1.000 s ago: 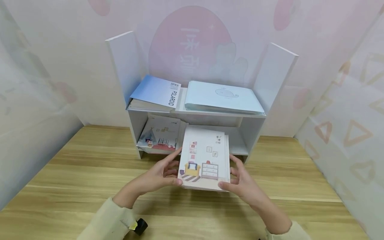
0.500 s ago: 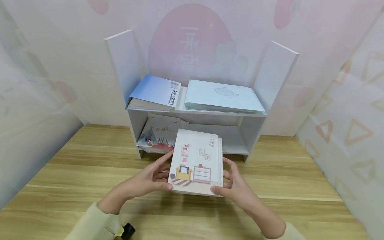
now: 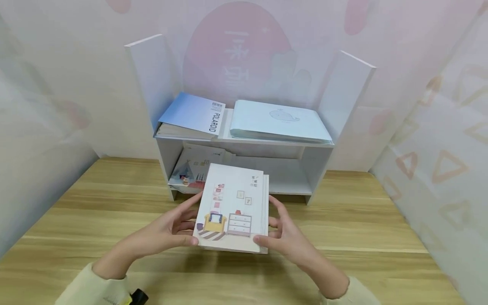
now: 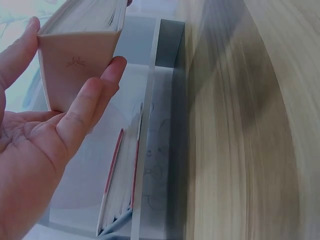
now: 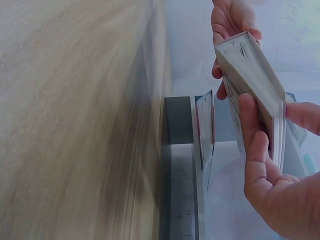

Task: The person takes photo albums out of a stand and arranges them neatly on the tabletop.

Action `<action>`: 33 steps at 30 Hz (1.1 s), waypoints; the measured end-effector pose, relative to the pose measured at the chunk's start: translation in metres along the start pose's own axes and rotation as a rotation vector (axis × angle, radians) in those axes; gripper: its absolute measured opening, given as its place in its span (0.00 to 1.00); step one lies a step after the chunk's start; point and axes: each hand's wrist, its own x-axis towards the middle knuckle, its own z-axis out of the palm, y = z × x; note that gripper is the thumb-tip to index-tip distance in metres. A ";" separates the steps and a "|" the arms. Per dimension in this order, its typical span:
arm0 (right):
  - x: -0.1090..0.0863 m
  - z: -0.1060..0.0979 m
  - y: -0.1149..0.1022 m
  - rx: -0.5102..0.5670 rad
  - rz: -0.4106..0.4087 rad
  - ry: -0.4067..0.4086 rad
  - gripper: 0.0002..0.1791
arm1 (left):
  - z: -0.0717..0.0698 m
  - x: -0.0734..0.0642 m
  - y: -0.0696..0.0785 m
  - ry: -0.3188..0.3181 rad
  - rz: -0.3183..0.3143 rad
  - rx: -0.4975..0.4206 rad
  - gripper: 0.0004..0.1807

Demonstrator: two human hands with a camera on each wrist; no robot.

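Both hands hold a thick photo album with a room drawn on its white cover, just in front of the shelf and raised above the table. My left hand grips its left side, thumb on the near corner. On the opposite side, my right hand has its thumb on the cover and its fingers under the edge. The left wrist view shows the album's plain spine with a small mark; page edges show in the right wrist view. A similar album lies in the lower compartment, partly hidden.
A white two-tier desk shelf with tall side panels stands at the back. On its upper board lie a blue POLAROID album and a pale-blue whale album. Wood-grain table surrounds it, with patterned sheets behind and beside.
Both hands have drawn the album out from the lower compartment, toward the body and to the left. The other albums stay where they were on the shelf.
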 end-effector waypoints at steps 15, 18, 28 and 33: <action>0.010 0.024 -0.002 0.028 -0.010 -0.038 0.58 | -0.016 -0.028 0.008 -0.039 0.051 -0.024 0.51; 0.013 0.031 -0.001 0.053 -0.014 -0.045 0.58 | -0.020 -0.035 0.008 -0.033 0.049 0.000 0.51; 0.020 0.058 -0.003 0.139 -0.009 -0.043 0.59 | -0.042 -0.059 0.004 -0.094 0.072 -0.049 0.51; 0.025 0.070 -0.004 0.168 -0.016 -0.050 0.59 | -0.052 -0.070 0.002 -0.122 0.085 -0.082 0.50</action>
